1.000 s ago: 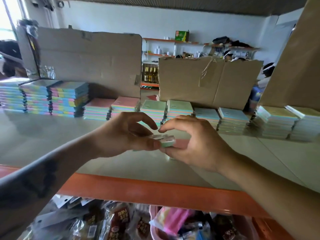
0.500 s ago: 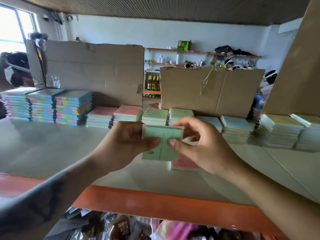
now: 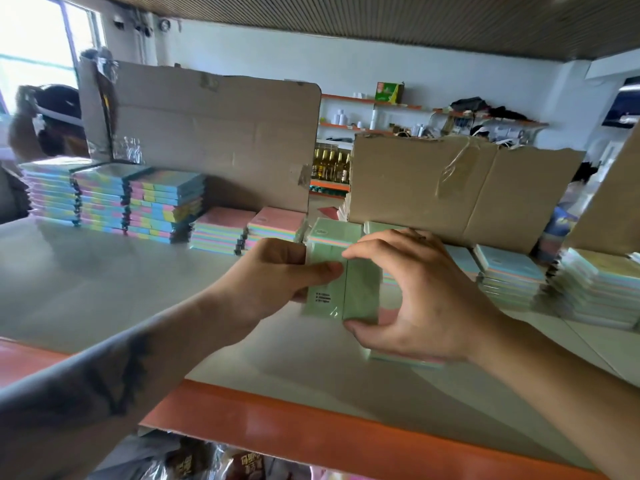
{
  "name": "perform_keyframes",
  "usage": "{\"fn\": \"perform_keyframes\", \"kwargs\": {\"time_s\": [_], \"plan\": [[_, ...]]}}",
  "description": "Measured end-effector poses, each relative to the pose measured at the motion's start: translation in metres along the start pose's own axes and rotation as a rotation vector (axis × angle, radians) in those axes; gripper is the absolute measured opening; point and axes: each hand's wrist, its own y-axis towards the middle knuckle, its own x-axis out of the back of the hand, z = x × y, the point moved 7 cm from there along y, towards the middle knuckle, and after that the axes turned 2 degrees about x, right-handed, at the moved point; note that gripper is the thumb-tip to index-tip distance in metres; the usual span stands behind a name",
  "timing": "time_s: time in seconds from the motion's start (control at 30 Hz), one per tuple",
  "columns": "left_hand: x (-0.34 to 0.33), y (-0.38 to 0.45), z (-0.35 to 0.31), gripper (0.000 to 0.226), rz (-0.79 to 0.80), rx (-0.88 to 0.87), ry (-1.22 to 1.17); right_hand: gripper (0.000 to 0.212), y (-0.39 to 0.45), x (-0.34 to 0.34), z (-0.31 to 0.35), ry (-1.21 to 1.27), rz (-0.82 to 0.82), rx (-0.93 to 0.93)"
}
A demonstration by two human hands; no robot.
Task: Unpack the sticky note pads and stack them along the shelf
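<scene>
Green sticky note pads (image 3: 341, 289), wrapped, held upright above the near middle of the shelf (image 3: 104, 278): left hand (image 3: 273, 278) grips their left side, thumb across the front; right hand (image 3: 412, 296) pinches the right-hand pad top and bottom. Stacked pads (image 3: 221, 230) line the far edge, before cardboard sheets (image 3: 214, 140).

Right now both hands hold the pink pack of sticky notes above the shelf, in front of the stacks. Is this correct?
Not quite: the pack is pale green, not pink, as the head view shows. The rest is correct: the left hand and the right hand both hold it above the shelf, in front of the stacks.
</scene>
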Motion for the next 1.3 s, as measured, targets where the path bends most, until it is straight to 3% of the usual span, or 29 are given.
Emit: {"fn": "perform_keyframes", "kwargs": {"time_s": [0.17, 0.27, 0.37, 0.5, 0.7, 0.9, 1.1, 1.2, 1.3], "plan": [[0.026, -0.005, 0.0, 0.03, -0.034, 0.005, 0.434, 0.064, 0.037, 0.002, -0.03, 0.089, 0.007, -0.112], [0.049, -0.019, 0.013, 0.078, -0.1, 0.097, 0.992, 0.063, 0.063, -0.006, -0.059, 0.061, 0.087, -0.221], [0.048, -0.028, 0.024, 0.087, -0.006, 0.124, 1.264, 0.064, 0.082, -0.025, -0.087, 0.12, 0.137, -0.315], [0.047, -0.031, 0.043, 0.095, 0.133, 0.181, 1.296, 0.065, 0.093, -0.054, -0.11, 0.209, 0.2, -0.392], [0.047, -0.031, 0.046, 0.098, 0.132, 0.157, 1.338, 0.046, 0.091, -0.061, -0.109, 0.084, 0.259, -0.344], [0.049, -0.029, 0.047, 0.105, 0.097, 0.146, 1.33, 0.077, 0.083, -0.061, -0.104, 0.075, 0.253, -0.342], [0.047, -0.027, 0.043, 0.115, 0.07, 0.142, 1.341, 0.053, 0.04, -0.018, -0.065, 0.143, 0.153, -0.204], [0.043, -0.025, 0.039, 0.121, 0.054, 0.153, 1.352, 0.045, -0.001, -0.007, -0.05, 0.211, 0.287, -0.189], [0.034, -0.021, 0.036, 0.121, 0.037, 0.131, 1.351, 0.067, -0.037, -0.012, -0.051, 0.209, 0.481, -0.237]]}}
